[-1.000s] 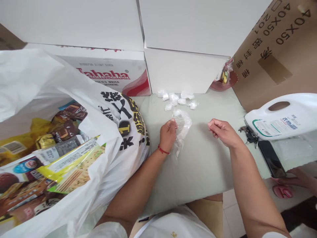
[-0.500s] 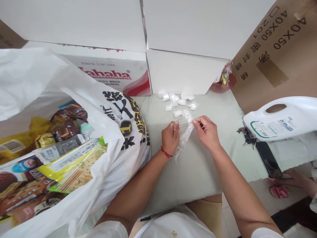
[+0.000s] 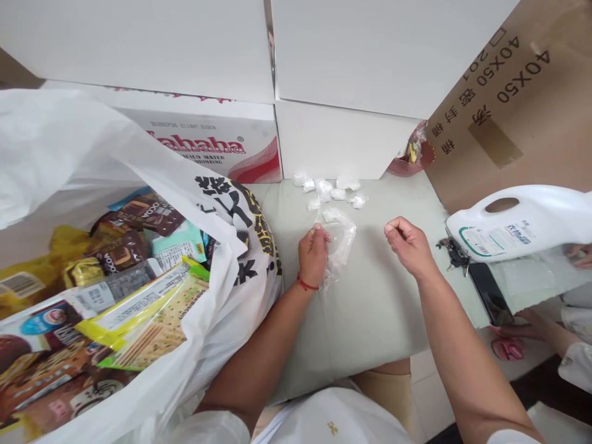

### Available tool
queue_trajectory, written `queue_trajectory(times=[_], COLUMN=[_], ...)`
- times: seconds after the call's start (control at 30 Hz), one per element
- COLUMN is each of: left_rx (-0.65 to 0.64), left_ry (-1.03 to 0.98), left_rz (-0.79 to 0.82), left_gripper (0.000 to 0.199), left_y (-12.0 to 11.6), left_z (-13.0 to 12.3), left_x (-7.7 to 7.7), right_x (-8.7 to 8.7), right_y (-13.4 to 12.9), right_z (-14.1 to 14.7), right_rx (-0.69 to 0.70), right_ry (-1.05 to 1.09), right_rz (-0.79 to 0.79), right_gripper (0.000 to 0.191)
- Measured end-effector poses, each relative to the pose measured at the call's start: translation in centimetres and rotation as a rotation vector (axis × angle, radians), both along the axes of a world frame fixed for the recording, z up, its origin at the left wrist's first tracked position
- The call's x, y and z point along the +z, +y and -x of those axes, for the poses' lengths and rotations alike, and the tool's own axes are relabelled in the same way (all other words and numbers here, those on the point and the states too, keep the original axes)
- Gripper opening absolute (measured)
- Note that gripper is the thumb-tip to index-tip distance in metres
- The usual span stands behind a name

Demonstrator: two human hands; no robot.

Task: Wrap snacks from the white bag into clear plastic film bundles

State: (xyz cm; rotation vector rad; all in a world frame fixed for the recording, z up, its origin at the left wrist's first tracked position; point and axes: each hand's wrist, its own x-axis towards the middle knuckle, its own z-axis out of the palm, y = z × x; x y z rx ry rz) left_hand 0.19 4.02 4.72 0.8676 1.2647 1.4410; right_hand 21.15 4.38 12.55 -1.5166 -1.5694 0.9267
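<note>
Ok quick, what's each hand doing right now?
Left hand: closed, pinching the clear plastic.
Right hand: fingers curled closed, nothing visible in it.

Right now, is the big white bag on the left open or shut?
Open: the mouth of the white bag gapes, with packaged snacks plainly visible inside.
</note>
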Motion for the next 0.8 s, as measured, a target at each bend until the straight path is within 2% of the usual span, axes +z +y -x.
queue_trajectory(times=[0.1, 0.17, 0.27, 0.33, 0.43, 0.57, 0.7, 0.8], left_rx=[-0.056, -0.067, -0.051, -0.063, -0.093, -0.056, -0.005, -0.013], left_ry=[0.144, 0.239, 0.342, 0.399, 0.452, 0.369, 0.184, 0.066], left_rz=[-0.123, -0.180, -0.235, -0.264, -0.290, -0.245, -0.117, -0.038], left_gripper=[0.058, 0.056, 0.054, 0.052, 0.050, 0.053, 0.060, 0.063], left_y=[-0.5, -0.8, -1.0, -1.0, -1.0, -0.9, -0.3, 0.1], left_z=[0.2, 0.3, 0.4, 0.5, 0.6, 0.6, 0.5, 0.2], left_x=[0.2, 0.3, 0.5, 0.7, 1.0, 0.9, 0.3, -0.2], right_x=[0.4, 1.1, 2.3, 2.8, 3.0, 3.4, 5.1, 6.4], right_y=[1.1, 2.1, 3.3, 3.8, 4.3, 4.8, 5.8, 6.5], right_z=[0.4, 1.5, 3.9, 5.4, 7.0, 6.9, 4.4, 2.2], right_rx=[-0.050, -0.081, -0.109, -0.080, 0.005, 0.058, 0.019, 0.004], right_ry=[0.193, 0.228, 0.121, 0.002, -0.145, -0.148, -0.031, 0.042], right_rz=[0.064, 0.082, 0.104, 0.078, 0.037, 0.039, 0.087, 0.161], right_gripper=[0.028, 0.031, 0.042, 0.048, 0.043, 0.036, 0.037, 0.038])
